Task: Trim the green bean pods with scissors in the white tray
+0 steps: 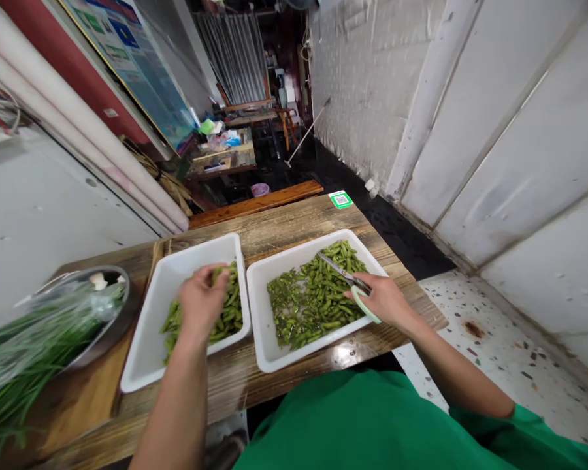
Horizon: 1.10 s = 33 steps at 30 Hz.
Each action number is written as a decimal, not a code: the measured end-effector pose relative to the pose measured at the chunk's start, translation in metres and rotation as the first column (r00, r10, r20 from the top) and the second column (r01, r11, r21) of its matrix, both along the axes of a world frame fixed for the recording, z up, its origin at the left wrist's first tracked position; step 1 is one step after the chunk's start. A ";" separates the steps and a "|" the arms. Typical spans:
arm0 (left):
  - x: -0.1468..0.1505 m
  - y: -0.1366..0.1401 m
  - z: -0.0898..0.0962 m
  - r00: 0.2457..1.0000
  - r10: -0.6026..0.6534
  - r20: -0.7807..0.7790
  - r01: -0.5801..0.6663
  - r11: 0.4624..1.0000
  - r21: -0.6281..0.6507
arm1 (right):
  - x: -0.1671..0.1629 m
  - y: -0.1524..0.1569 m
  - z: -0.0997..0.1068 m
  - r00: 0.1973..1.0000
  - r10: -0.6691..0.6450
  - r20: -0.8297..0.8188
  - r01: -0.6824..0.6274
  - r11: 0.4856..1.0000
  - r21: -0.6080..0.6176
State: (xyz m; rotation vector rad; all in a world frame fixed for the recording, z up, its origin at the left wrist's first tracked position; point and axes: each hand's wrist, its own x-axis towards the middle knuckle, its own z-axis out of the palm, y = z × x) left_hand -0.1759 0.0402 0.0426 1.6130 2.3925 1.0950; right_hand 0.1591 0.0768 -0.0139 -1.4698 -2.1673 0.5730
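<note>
Two white plastic trays stand side by side on a wooden table. The left tray (144,339) holds green edamame pods (230,313), heaped toward its right side. Over these pods is my left hand (203,300), its fingers curled in; whatever lies between them is hidden. My right hand (385,299) grips a pair of scissors (340,269) with pale green handles. The blades are over the right tray (264,356) and point away from me to the left. More edamame pods (318,300) fill this tray, with small cut bits among them on its left side.
A metal bowl (120,313) with bagged green stalks (44,346) sits on a wooden board (95,398) at the left. A green QR-code card (341,200) lies at the table's far corner. Beyond are a bench (269,199), a cluttered table (230,160) and a white wall (362,85).
</note>
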 end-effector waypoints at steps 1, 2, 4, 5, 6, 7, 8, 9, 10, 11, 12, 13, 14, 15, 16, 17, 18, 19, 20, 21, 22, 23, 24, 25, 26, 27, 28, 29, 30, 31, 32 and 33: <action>-0.012 -0.004 0.004 0.991 0.091 -0.101 -0.088 0.995 0.036 | 0.000 0.000 -0.001 1.000 -0.007 -0.009 0.007 1.000 -0.001; -0.023 -0.006 0.009 0.964 0.159 -0.211 -0.150 0.987 0.058 | 0.000 0.000 -0.001 1.000 -0.010 -0.014 0.010 1.000 0.000; -0.037 -0.009 0.015 0.923 0.159 -0.349 -0.176 0.984 -0.015 | 0.001 0.001 -0.002 1.000 0.002 -0.021 -0.002 1.000 0.003; -0.039 -0.009 0.018 0.905 0.156 -0.396 -0.180 0.983 -0.024 | 0.001 0.001 -0.003 1.000 0.009 -0.024 -0.009 1.000 0.005; -0.036 -0.009 0.019 0.889 0.154 -0.431 -0.174 0.985 -0.008 | 0.001 0.001 -0.003 1.000 0.009 -0.027 -0.009 1.000 0.008; -0.030 -0.009 0.020 0.873 0.171 -0.457 -0.167 0.985 0.049 | 0.000 0.002 -0.004 1.000 0.005 -0.029 -0.005 1.000 0.010; -0.021 -0.008 0.020 0.862 0.193 -0.469 -0.152 0.981 0.124 | 0.000 0.002 -0.004 0.999 -0.003 -0.032 0.003 1.000 0.015; -0.010 -0.007 0.018 0.866 0.184 -0.465 -0.121 0.979 0.163 | 0.000 0.002 -0.005 0.999 -0.007 -0.033 0.008 1.000 0.019; 0.002 -0.006 0.015 0.882 0.156 -0.445 -0.086 0.981 0.173 | 0.000 0.002 -0.005 0.999 -0.010 -0.034 0.011 1.000 0.023; 0.014 -0.005 0.011 0.912 0.076 -0.403 -0.024 0.991 0.134 | 0.000 0.002 -0.005 0.999 -0.009 -0.034 0.010 1.000 0.024; 0.026 -0.005 0.005 0.938 -0.043 -0.343 0.063 0.997 0.048 | 0.000 0.002 -0.005 0.999 -0.005 -0.034 0.005 1.000 0.023; 0.037 -0.004 -0.002 0.948 -0.186 -0.259 0.174 0.982 -0.070 | 0.000 0.002 -0.005 0.999 -0.001 -0.033 0.002 1.000 0.020; 0.047 -0.003 -0.011 0.933 -0.326 -0.154 0.293 0.935 -0.201 | 0.000 0.002 -0.005 1.000 -0.001 -0.031 0.001 1.000 0.017; 0.056 -0.003 -0.020 0.896 -0.441 -0.051 0.403 0.856 -0.325 | 0.000 0.002 -0.005 1.000 -0.005 -0.029 0.005 1.000 0.012; 0.064 -0.003 -0.029 0.861 -0.507 0.024 0.473 0.783 -0.403 | 0.000 0.002 -0.005 1.000 -0.011 -0.025 0.011 1.000 0.008; 0.070 -0.003 -0.038 0.849 -0.525 0.060 0.497 0.754 -0.429 | 0.000 0.002 -0.005 1.000 -0.014 -0.020 0.014 1.000 0.003; 0.075 -0.003 -0.045 0.841 -0.536 0.074 0.512 0.744 -0.430 | 0.000 0.002 -0.005 1.000 -0.016 -0.017 0.016 1.000 0.001; 0.079 -0.002 -0.051 0.840 -0.537 0.074 0.513 0.744 -0.428 | 0.001 0.002 -0.005 1.000 -0.015 -0.014 0.015 1.000 -0.002; 0.082 -0.002 -0.056 0.841 -0.536 0.067 0.509 0.744 -0.433 | 0.001 0.002 -0.004 1.000 -0.012 -0.012 0.012 1.000 -0.004; 0.084 -0.002 -0.059 0.841 -0.537 0.064 0.505 0.738 -0.448 | 0.001 0.002 -0.004 1.000 -0.008 -0.011 0.008 1.000 -0.008; 0.085 -0.002 -0.061 0.840 -0.538 0.069 0.503 0.725 -0.469 | 0.000 0.002 -0.004 1.000 -0.005 -0.010 0.005 1.000 -0.013; 0.087 -0.002 -0.062 0.838 -0.538 0.088 0.507 0.711 -0.487 | 0.000 0.002 -0.003 1.000 -0.006 -0.007 0.006 1.000 -0.016; 0.088 -0.002 -0.063 0.835 -0.535 0.126 0.521 0.697 -0.494 | 0.000 0.002 -0.003 1.000 -0.007 -0.002 0.006 1.000 -0.019; 0.089 -0.003 -0.064 0.826 -0.533 0.182 0.548 0.683 -0.483 | 0.000 0.002 -0.003 1.000 -0.009 0.003 0.009 1.000 -0.020; 0.091 -0.004 -0.066 0.809 -0.534 0.247 0.584 0.674 -0.454 | 0.000 0.002 -0.002 1.000 -0.011 0.006 0.011 1.000 -0.019; 0.092 -0.005 -0.067 0.787 -0.536 0.306 0.617 0.669 -0.415 | -0.001 0.002 -0.002 1.000 -0.011 0.007 0.011 1.000 -0.016; 0.094 -0.006 -0.069 0.769 -0.536 0.349 0.639 0.669 -0.379 | -0.001 0.002 -0.002 1.000 -0.009 0.008 0.009 1.000 -0.012; 0.095 -0.007 -0.071 0.760 -0.533 0.372 0.647 0.675 -0.354 | -0.001 0.002 -0.001 1.000 -0.007 0.009 0.007 1.000 -0.010; 0.097 -0.008 -0.073 0.763 -0.526 0.375 0.642 0.684 -0.346 | -0.001 0.001 -0.001 1.000 0.000 0.011 0.000 1.000 -0.009; 0.097 -0.009 -0.074 0.775 -0.517 0.363 0.628 0.694 -0.353 | -0.001 0.001 -0.001 1.000 0.007 0.013 -0.007 1.000 -0.008; 0.097 -0.009 -0.075 0.788 -0.510 0.345 0.614 0.695 -0.374 | -0.001 0.001 0.000 1.000 0.012 0.014 -0.012 1.000 -0.008; 0.096 -0.008 -0.075 0.795 -0.512 0.324 0.606 0.688 -0.400 | -0.001 0.001 0.000 1.000 0.011 0.015 -0.011 1.000 -0.009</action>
